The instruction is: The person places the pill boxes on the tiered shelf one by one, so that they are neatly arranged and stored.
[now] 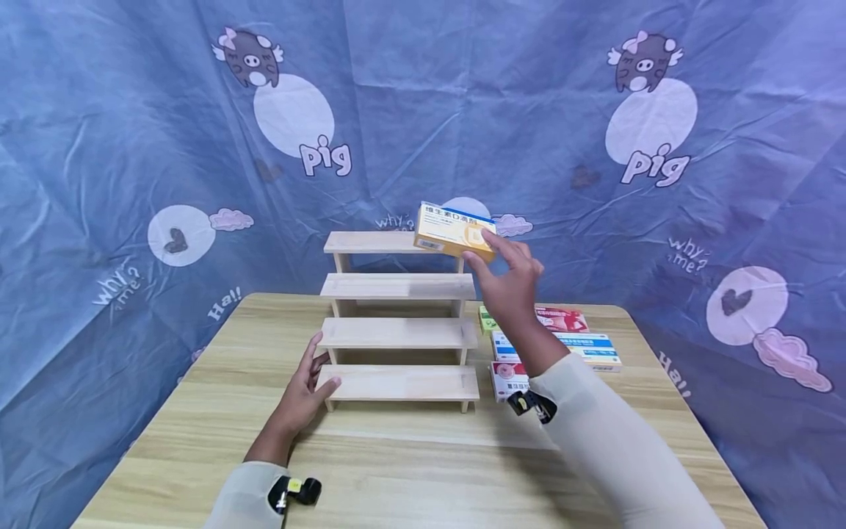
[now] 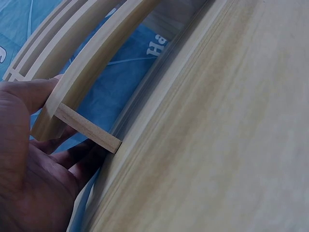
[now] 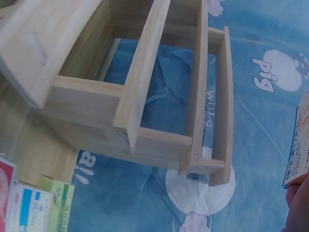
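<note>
A pale wooden step rack (image 1: 399, 333) with several tiers stands on the table. My left hand (image 1: 302, 400) holds its left end, thumb on top of the lowest step and fingers around the side. In the left wrist view the thumb presses that step's end (image 2: 72, 92) just above a short leg. Up at the top tier, my right hand (image 1: 514, 288) pinches a white and yellow medicine box (image 1: 449, 226) by its right end. The box is tilted and overlaps the top step's right end in the head view. Only its edge (image 3: 299, 150) shows in the right wrist view.
Right of the rack lie more medicine boxes: a blue and white one (image 1: 591, 347), a red one (image 1: 565, 319), a green one (image 1: 487, 321) and a red and white one (image 1: 505, 376). My right forearm partly covers them. A blue printed curtain (image 1: 410, 110) hangs behind the wooden table (image 1: 396, 470).
</note>
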A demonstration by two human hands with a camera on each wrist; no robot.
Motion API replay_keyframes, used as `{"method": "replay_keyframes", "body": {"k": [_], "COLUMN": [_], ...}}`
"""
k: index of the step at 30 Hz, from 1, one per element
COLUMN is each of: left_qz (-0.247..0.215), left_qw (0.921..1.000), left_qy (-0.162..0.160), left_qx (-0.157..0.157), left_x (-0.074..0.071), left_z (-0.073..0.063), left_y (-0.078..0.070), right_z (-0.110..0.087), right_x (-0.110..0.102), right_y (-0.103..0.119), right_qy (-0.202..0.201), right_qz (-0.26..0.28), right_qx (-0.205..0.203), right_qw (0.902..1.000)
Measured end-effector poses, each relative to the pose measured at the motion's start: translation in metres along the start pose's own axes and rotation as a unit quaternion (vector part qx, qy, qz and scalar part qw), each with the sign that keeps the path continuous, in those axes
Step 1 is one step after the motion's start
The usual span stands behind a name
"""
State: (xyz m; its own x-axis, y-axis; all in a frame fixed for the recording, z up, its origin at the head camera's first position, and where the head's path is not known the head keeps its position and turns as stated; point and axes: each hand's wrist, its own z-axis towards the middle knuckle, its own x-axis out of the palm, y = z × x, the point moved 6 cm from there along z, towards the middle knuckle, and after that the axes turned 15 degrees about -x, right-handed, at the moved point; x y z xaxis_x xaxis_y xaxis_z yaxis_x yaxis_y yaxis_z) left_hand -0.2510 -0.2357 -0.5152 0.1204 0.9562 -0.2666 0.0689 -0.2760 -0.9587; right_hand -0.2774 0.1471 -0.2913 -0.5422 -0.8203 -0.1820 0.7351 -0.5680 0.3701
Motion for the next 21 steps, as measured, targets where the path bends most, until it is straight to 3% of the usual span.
{"method": "replay_keyframes", "body": {"k": [10, 17, 21], "left_qz": [0.011, 0.015, 0.013], "left_qw": [0.9999, 0.9998, 0.9999], "left_qy": [-0.005, -0.005, -0.006], "left_qx": [0.001, -0.008, -0.008], "left_x": [0.001, 0.002, 0.002], "left_z": [-0.002, -0.003, -0.001], "left_y": [-0.001, -0.001, -0.003], "right_z": [0.016, 0.02, 0.025], "right_x": [0.044, 0.079, 0.095], "right_y": [0.001, -0.003, -0.003], "right_qy": [0.067, 0.136, 0.147], "right_qz": [-0.01, -0.013, -0.011], "right_qx": [0.001, 0.053, 0.078], "right_qw": [0.9977, 0.9892, 0.986]}}
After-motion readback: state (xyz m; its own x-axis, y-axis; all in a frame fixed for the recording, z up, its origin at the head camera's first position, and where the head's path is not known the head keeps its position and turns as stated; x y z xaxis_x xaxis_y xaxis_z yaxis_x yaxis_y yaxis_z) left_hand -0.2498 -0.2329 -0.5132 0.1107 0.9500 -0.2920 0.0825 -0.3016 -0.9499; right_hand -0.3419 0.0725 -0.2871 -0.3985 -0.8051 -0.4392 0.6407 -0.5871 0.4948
